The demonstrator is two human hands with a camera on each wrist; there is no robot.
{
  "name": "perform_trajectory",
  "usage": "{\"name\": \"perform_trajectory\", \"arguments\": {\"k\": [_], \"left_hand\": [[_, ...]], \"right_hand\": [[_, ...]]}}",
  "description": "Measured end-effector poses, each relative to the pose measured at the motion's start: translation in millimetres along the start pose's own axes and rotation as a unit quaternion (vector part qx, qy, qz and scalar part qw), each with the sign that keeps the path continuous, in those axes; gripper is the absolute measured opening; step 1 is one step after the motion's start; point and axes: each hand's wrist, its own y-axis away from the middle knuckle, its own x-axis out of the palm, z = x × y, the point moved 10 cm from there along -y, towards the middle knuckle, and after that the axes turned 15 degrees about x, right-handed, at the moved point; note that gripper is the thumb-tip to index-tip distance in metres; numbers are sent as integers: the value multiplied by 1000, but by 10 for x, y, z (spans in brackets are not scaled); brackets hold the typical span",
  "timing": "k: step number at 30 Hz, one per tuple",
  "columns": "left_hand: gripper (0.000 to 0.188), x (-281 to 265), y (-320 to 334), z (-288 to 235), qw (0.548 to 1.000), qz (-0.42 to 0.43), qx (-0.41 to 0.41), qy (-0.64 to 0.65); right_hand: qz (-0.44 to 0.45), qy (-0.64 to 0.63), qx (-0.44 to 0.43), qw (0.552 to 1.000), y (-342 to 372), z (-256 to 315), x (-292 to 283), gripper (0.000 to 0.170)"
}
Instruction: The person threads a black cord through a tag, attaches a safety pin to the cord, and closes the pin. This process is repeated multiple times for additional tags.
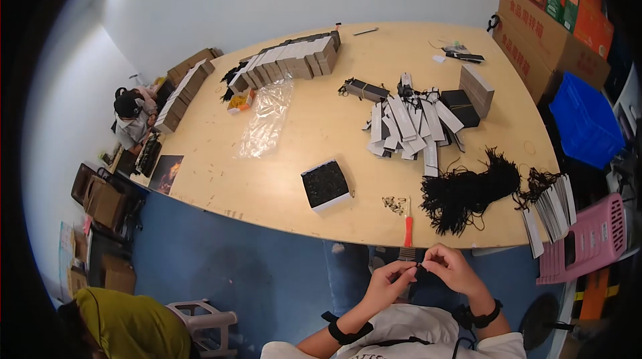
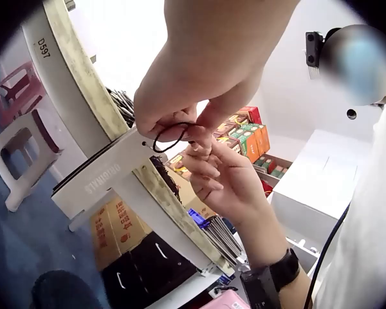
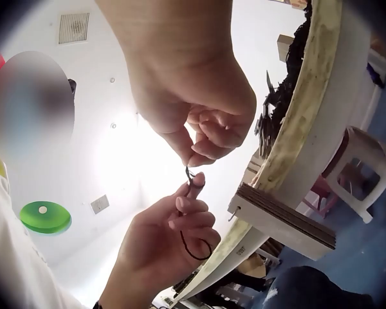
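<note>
The left hand [image 1: 390,284] pinches a thin black cord [image 2: 156,145] between thumb and fingers; the right hand [image 1: 453,271] pinches the same cord, fingertips close to the left hand's, both just off the near edge of the table [image 1: 254,158]; a stack of pale tags [image 3: 283,222] lies beside the hands at that edge, though what supports it I cannot tell.

On the near part of the tabletop lie a red-handled tool [image 1: 408,230] and, just left of its shaft, small metal pieces [image 1: 393,205]; farther left is an open box [image 1: 325,185] of black contents; to the right spread a bundle of black cords [image 1: 468,192] and a fan of corded tags [image 1: 558,208].

Beyond sits a loose pile of white tags [image 1: 404,125]; a clear plastic bag [image 1: 266,122] lies left of it; a long row of stacks [image 1: 287,61] stands at the far left.
</note>
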Motion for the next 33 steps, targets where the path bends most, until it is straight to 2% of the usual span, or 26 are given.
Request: {"name": "perform_trajectory", "arguments": {"k": [2,6,8,9,11,12,14,21,23,26,28,31,33], "left_hand": [[23,-29,1,16,997,-34,-39,62],[24,-1,2,29,995,-38,-37,84],[21,19,-7,-37,999,-34,34,24],[21,25,-6,-44,999,-34,33,24],[18,-3,-41,-185,992,-30,81,-92],[18,0,-37,-170,992,-30,81,-92],[16,-33,2,-5,998,-56,30,-23],[18,-80,18,33,998,-59,24,2],[22,-57,20,74,998,-47,-6,38],[24,-14,16,89,998,-41,27,41],[23,-10,14,89,998,-43,26,41],[20,-29,-6,32,996,-58,6,63],[18,-66,5,28,994,-71,-16,85]], "right_hand": [[3,2,9,1000,-6,-3,2,12],[8,-26,22,999,-11,-7,40,13],[11,-35,25,999,-8,6,46,13],[9,-17,32,999,-7,-2,49,13],[8,2,37,999,-11,-2,49,13],[6,13,35,999,-9,5,47,13],[3,24,33,999,-6,1,48,13],[-13,8,22,1000,-3,-19,28,14],[-13,1,22,1000,-7,-38,28,14],[-3,-7,37,999,-42,-138,44,13],[31,-88,52,994,-81,-232,88,12],[46,-142,64,987,-110,-282,61,10],[34,-133,58,989,-123,-306,19,9]]}}
